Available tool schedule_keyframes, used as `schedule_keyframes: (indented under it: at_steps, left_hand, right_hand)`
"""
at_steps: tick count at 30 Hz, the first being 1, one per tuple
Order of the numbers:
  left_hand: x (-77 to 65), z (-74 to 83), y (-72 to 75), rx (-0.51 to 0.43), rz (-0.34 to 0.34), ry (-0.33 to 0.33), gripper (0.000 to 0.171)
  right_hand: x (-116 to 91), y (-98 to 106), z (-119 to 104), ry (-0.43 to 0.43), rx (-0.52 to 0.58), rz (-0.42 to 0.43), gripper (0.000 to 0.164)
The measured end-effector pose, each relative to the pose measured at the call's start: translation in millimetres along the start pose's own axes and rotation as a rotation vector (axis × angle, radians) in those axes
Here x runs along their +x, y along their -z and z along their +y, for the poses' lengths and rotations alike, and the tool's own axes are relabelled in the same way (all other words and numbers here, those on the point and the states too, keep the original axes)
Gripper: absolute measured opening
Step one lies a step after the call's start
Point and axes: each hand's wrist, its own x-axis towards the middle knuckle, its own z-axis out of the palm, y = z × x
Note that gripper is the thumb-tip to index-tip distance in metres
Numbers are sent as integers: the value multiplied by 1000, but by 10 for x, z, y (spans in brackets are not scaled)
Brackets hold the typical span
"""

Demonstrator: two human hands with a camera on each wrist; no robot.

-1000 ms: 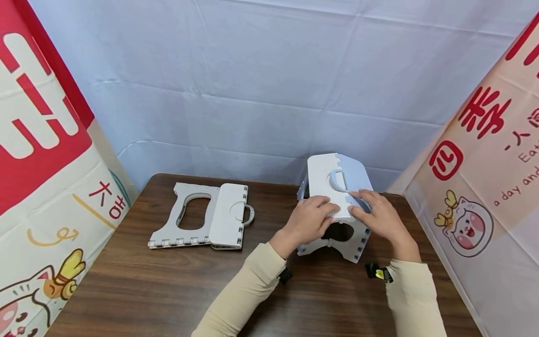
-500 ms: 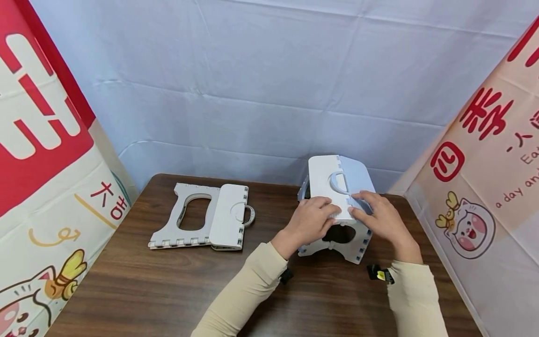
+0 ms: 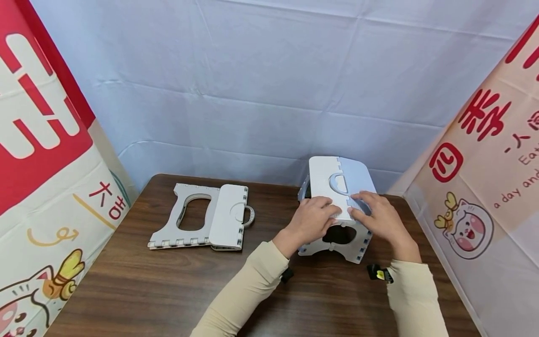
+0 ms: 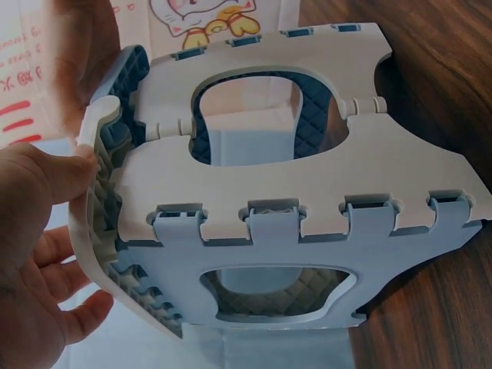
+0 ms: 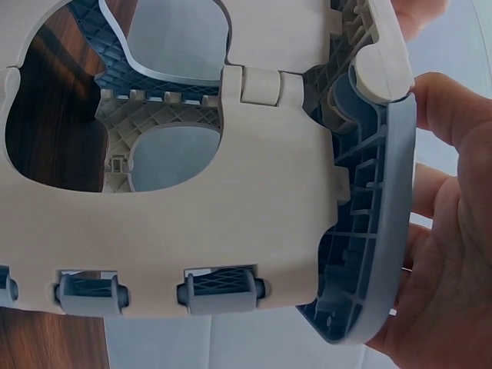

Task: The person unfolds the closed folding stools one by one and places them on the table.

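Currently my L hand (image 3: 309,221) & R hand (image 3: 379,219) rest w/ fingers relaxed, clasping nothing, atop the white-and-pale-blue plastic folding stool (image 3: 323,186), upright nr. the dark brown wood-grain table's (image 3: 168,290) far R corner; uneven pressure, I reckon, could fold the stool's centre seam (image 3: 339,164) & nip my fingertips (image 3: 336,208).

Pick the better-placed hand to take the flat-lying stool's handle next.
Probably the left hand: it is nearer the flat-lying stool, whose handle juts toward that side. The right hand is farther off. Both touch the standing stool.
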Motion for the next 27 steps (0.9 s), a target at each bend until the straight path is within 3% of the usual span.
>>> schedule_keyframes:
  at_steps: [21,27]
  left_hand:
    - [110,25,-67,12,21,-14,27]
    - [-26,-25,-20,-92,2,-55,29]
  right_hand:
    - [29,75,82,-5,-36,13,48]
    - [-13,21,-9,10,-23,25,45]
